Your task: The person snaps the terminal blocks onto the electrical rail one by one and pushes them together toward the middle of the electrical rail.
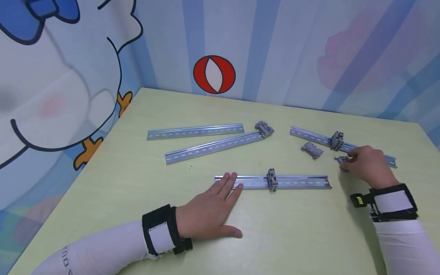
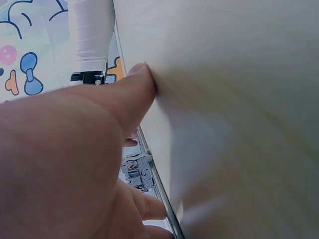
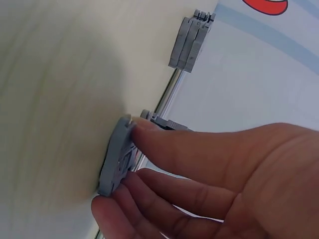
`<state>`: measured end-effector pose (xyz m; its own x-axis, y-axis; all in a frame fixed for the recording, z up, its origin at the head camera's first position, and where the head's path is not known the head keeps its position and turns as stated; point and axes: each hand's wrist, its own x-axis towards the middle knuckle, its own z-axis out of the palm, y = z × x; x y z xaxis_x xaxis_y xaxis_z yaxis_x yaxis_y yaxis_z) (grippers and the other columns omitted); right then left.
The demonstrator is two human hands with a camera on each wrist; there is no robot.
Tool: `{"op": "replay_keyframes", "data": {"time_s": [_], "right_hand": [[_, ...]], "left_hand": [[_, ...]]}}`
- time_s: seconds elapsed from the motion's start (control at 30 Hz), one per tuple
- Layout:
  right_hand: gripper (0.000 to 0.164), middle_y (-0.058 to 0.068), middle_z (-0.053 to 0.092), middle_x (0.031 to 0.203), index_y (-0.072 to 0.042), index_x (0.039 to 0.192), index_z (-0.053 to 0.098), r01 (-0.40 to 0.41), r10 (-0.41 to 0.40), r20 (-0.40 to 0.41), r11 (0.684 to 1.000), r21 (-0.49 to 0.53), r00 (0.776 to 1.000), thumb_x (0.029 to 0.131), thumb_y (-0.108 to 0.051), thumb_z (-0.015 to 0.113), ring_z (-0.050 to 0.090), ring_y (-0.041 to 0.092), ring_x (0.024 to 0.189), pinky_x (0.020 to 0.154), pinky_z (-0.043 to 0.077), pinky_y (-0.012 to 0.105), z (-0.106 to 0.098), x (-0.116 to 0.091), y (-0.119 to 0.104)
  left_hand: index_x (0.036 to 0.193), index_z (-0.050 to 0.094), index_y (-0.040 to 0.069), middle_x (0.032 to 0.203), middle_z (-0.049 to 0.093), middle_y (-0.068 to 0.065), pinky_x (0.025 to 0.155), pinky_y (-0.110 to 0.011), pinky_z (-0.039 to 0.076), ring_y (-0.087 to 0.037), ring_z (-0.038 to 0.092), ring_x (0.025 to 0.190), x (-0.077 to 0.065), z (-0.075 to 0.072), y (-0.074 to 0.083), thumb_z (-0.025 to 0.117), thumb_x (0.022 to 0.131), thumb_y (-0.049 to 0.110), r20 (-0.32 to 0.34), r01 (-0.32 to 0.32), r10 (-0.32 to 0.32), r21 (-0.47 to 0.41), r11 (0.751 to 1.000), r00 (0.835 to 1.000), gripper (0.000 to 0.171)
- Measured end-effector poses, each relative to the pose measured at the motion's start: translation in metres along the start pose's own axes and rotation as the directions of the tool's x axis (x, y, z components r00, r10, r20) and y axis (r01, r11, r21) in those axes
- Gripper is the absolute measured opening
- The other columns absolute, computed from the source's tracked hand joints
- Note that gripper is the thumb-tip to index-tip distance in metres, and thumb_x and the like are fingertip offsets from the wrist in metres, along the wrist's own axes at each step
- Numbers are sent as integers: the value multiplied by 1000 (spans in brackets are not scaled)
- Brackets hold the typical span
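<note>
near rail (image 1: pixel 302 182) partly covered, held block (image 3: pixel 113 159) too; sleeves (image 1: pixel 103 241) cropped

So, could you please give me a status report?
Left fingers on near rail, grey block at its middle. Right fingers pinching another block. Nothing visibly in the way.

The left hand (image 1: pixel 206 215) and right hand (image 1: pixel 369 166) are bare. The left sleeve (image 1: pixel 103 242) is white, with dark letters (image 1: pixel 65 258). The right sleeve (image 1: pixel 402 246) is white too. The left strap (image 1: pixel 172 229) and right strap (image 1: pixel 393 216) are wide and black, each with a white patch (image 1: pixel 393 201). A little black block (image 1: pixel 354 200) on the right one has a yellow spot (image 1: pixel 359 200).
</note>
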<state>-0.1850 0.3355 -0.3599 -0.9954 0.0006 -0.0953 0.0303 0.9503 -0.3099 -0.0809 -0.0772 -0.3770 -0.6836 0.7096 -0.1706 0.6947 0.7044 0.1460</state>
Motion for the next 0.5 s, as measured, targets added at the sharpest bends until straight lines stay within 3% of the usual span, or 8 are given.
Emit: {"op": "replay_keyframes", "data": {"time_s": [0.5], "right_hand": [[50, 31, 66, 96, 18, 108, 61, 15, -15, -23, 1000, 7, 1000, 80, -20, 77, 63, 40, 80, 58, 51, 44, -5, -4, -2]], "left_hand": [[156, 14, 6, 163, -3, -18, 120, -40, 14, -31, -2, 150, 0, -1, 0, 49, 86, 72, 12, 8, -8, -16, 1000, 1000, 103]]}}
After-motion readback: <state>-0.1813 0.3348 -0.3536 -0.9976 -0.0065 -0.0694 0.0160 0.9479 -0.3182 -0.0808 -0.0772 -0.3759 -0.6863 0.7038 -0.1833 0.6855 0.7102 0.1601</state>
